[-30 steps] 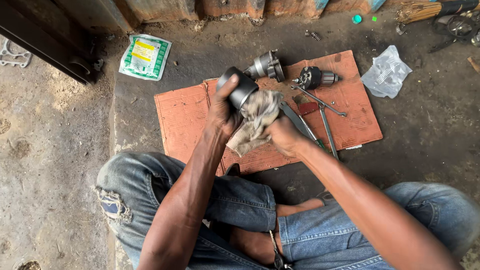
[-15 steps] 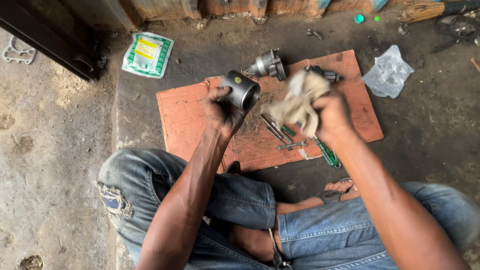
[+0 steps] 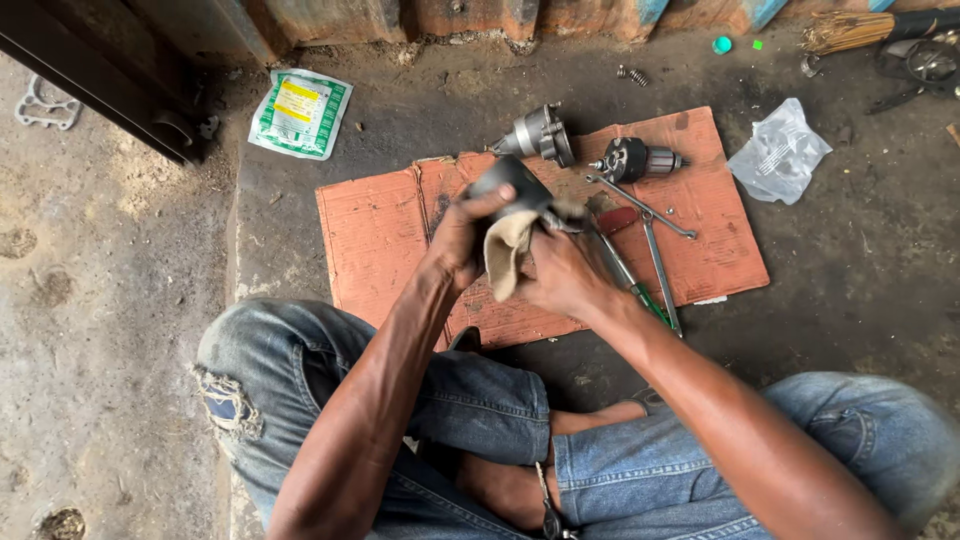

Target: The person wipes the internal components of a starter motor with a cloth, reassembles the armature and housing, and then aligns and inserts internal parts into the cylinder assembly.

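My left hand point(image 3: 462, 238) grips a dark metal cylinder housing point(image 3: 512, 185) above a reddish cardboard sheet point(image 3: 385, 235). My right hand point(image 3: 562, 272) presses a beige rag point(image 3: 505, 258) against the housing's lower side. Both hands meet over the middle of the cardboard, in front of my crossed legs in blue jeans point(image 3: 480, 400).
On the cardboard lie a silver motor end piece point(image 3: 538, 132), a dark armature part point(image 3: 632, 160), wrenches point(image 3: 655, 255) and a green-handled screwdriver point(image 3: 645, 298). A green and white packet point(image 3: 300, 112) lies at the back left, a clear plastic bag point(image 3: 780, 150) at the right.
My right hand has come back from the right with the rag and now presses it onto the housing. The left hand turned the housing a little.
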